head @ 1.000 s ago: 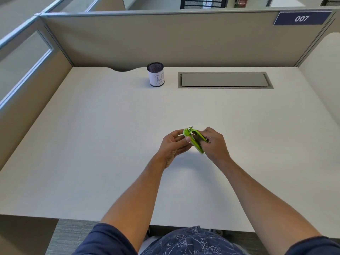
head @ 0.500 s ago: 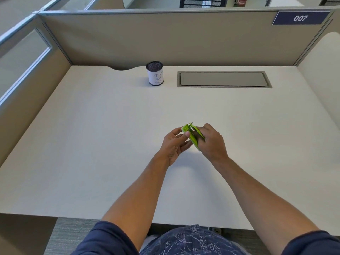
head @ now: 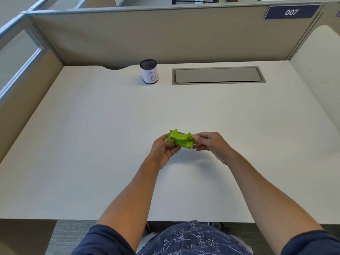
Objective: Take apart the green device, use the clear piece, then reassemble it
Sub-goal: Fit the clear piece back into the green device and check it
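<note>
broadly, the pale surface (head: 92, 144) is carrying only a mesh cup (head: 148, 71) near its far edge, and the green device (head: 180, 139) is being held just above the middle of it, toward the near edge. it is looking small, light and stiff, a hard plastic shell likely a bit slick, best pinched at its two ends. the left hand (head: 163, 150) is closing thumb and fingers on the left end; the right hand (head: 211, 143) is pinching the right end. no clear piece is showing yet.

sleeves (head: 103, 240): short, dark navy | forearms bare | shorts (head: 193, 240): blue, white-patterned
</note>
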{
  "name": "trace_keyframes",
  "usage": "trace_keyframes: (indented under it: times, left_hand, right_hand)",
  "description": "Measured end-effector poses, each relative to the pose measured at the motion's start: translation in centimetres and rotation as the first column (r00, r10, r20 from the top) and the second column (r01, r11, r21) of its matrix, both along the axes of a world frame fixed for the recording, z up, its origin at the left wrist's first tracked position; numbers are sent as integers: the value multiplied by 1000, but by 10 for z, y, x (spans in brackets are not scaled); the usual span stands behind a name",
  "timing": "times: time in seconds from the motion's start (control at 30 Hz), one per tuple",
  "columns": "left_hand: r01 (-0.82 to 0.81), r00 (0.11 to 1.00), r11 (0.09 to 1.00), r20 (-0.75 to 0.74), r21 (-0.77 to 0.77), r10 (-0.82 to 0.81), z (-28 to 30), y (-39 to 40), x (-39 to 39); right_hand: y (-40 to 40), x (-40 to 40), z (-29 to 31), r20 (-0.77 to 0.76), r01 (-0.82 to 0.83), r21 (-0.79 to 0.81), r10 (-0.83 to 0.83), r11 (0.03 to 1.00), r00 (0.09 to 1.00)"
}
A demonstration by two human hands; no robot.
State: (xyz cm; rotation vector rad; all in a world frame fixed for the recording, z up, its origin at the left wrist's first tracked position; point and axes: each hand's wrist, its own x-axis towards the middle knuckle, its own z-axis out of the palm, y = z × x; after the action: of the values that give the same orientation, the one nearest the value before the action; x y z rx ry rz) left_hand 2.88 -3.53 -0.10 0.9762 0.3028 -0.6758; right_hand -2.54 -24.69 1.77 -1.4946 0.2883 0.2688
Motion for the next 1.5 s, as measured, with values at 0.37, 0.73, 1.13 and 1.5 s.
trace_keyframes:
  times: [0.37,0.73,1.13,1.5]
  left_hand:
    - [10,998,996,60,87,-16,-6,-1,-6]
    - [-85,993,942,108,325,53,-11,-12,-9]
    - [-241,942,956,-198,168,272,-12,-20,-7]
    - [-134,977,953,-126,273,173,-12,-20,-9]
  right_hand:
    - [2,0,-11,-109,64,186,-44,980,993]
    - [19,-4,-15,-107,171,25,-167,985,980]
    - [22,-7,-15,-93,112,185,-97,976,991]
    - [32,1,-18,-101,224,-53,-228,973,968]
